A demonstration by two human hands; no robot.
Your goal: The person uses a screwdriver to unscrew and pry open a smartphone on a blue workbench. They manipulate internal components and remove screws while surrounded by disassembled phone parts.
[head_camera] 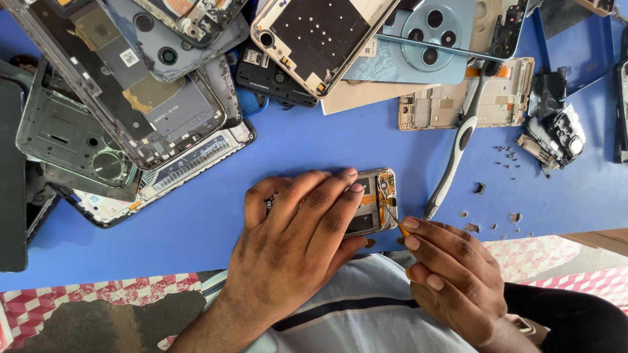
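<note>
Left hand (294, 245): lying flat, fingers together, pressing down on an opened phone frame (376, 202) at the blue desk's (314, 147) near edge.
Right hand (451, 278): pinching a thin orange-tipped tool (394, 219), its point touching the frame's right end.
Just beside: a grey-and-white toothbrush (458, 147).
Farther back: stripped phone housings (131, 98) piling up.
</note>
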